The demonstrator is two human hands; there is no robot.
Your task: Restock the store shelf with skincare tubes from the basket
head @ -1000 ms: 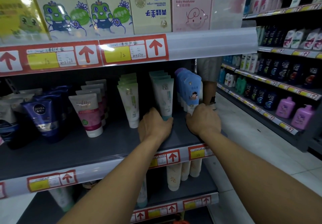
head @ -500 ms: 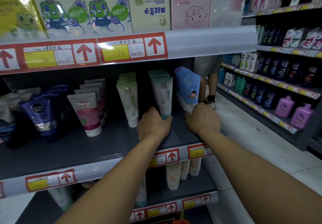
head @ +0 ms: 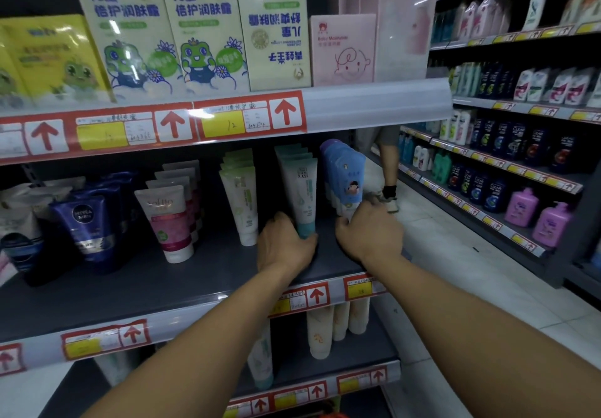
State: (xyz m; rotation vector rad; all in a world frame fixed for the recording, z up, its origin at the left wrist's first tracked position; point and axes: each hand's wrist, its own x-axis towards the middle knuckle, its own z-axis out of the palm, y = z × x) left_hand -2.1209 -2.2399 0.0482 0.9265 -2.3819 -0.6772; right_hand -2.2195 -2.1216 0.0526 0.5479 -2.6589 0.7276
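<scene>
On the dark middle shelf (head: 182, 274) stand rows of skincare tubes. My left hand (head: 286, 248) grips the teal cap end of the front white-and-teal tube (head: 302, 196), which stands upright. My right hand (head: 370, 232) holds the base of the front blue tube (head: 348, 177) in the row at the shelf's right end. To the left stands a row of white-and-green tubes (head: 242, 203). The basket is almost wholly out of view; only an orange-red bit (head: 328, 412) shows at the bottom edge.
Further left are pink-banded white tubes (head: 169, 219) and dark blue Nivea Men tubes (head: 86, 225). Green frog boxes (head: 130, 37) and a pink baby box (head: 341, 50) fill the upper shelf. Cream tubes (head: 320, 333) stand below. A person's leg (head: 388, 170) stands in the aisle by shampoo shelves (head: 507, 170).
The camera has tilted up slightly. Both hands stay at the tube bases; my right hand's fingers have spread a little around the blue tube. The leg in the aisle has shifted.
</scene>
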